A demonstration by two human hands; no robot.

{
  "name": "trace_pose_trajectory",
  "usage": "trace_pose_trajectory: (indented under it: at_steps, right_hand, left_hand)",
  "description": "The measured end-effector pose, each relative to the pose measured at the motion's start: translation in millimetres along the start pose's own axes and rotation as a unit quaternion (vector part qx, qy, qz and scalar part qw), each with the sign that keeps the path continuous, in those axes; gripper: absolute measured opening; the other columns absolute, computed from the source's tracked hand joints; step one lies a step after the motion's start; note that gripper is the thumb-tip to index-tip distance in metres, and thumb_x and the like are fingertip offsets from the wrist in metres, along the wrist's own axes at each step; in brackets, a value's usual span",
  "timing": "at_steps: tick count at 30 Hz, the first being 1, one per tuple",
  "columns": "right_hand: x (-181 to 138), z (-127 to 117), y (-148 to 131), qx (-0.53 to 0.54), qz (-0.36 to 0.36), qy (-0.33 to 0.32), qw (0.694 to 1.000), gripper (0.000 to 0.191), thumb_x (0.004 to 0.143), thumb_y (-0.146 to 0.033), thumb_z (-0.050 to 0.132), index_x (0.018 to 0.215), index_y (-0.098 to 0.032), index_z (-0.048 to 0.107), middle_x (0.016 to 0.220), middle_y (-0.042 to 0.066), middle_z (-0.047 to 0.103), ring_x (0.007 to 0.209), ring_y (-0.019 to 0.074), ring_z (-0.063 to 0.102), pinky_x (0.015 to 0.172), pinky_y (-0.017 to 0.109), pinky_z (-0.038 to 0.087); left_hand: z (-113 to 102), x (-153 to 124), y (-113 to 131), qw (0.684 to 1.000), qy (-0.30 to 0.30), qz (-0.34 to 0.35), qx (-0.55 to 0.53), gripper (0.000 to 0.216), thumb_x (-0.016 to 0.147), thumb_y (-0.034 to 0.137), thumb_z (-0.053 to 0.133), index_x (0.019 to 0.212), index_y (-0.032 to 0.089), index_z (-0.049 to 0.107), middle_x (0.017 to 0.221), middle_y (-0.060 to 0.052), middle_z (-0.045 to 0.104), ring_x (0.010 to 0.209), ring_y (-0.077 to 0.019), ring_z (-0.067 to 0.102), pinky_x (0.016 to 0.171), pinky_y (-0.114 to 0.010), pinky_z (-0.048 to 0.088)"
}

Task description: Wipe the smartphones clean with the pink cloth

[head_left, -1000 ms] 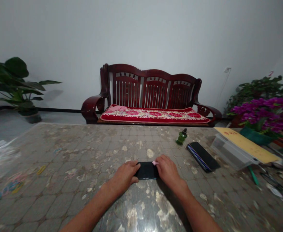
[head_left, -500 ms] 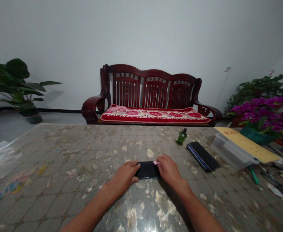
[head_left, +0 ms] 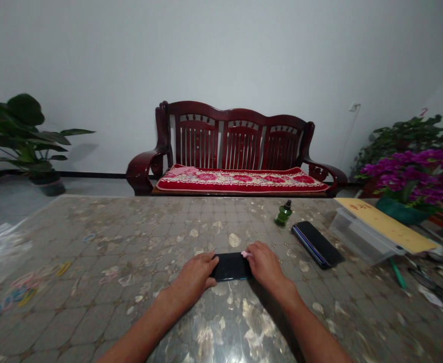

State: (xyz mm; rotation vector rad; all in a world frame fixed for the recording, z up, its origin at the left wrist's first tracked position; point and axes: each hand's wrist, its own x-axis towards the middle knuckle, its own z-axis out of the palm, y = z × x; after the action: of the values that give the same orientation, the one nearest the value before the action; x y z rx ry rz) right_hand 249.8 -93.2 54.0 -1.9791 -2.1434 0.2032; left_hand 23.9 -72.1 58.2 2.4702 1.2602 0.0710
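Phone (head_left: 231,266) lies flat, left hand (head_left: 194,276) curled around one end, right hand (head_left: 266,266) pinching a pink bit (head_left: 245,254) on it.

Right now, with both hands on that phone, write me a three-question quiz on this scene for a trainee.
1. True or false: the left hand and the right hand both touch the black phone lying flat on the table.
2. What stands just beyond the second phone? A: a small green bottle. B: a white mug. C: a red candle.
3. Fill in: the small thing at the right hand's fingers is ___ in colour.
Key: 1 true; 2 A; 3 pink.
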Motion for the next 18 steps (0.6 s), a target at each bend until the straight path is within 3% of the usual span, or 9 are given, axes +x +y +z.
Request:
trace_pose_trajectory:
  at_steps: [7,14,18]
  right_hand:
    - [-11.9,7.9,-7.3,0.040,-0.081,-0.020,0.996,0.023,0.093,-0.012,0.047,0.096,-0.019,0.069,0.101,0.007,0.066,0.097,0.0194,0.058,0.084,0.026,0.038]
    - [-3.8,3.2,5.3,0.044,-0.016,0.020,0.999,0.023,0.096,-0.016,0.046,0.088,-0.018,0.068,0.093,0.008,0.067,0.091,0.0202,0.059,0.081,0.028,0.038]
    - [-9.7,7.5,0.5,0.070,-0.076,0.003,0.995,0.018,0.091,-0.014,0.051,0.089,-0.019,0.068,0.092,0.005,0.066,0.093,0.0189,0.059,0.081,0.026,0.038]
  left_hand:
    - [2.1,-1.4,0.4,1.000,0.006,0.005,0.013,0.052,0.080,0.014,0.074,0.131,0.013,0.061,0.141,-0.020,0.056,0.130,-0.0333,0.053,0.111,-0.043,0.040]
    - [18.6,7.0,1.3,0.997,0.022,0.012,0.068,0.054,0.082,0.012,0.071,0.133,0.011,0.057,0.143,-0.023,0.053,0.132,-0.0352,0.051,0.112,-0.047,0.039]
    - [28.7,11.5,-0.3,0.994,0.031,0.022,0.102,0.055,0.081,0.013,0.072,0.133,0.006,0.055,0.140,-0.026,0.054,0.129,-0.0372,0.053,0.111,-0.048,0.040]
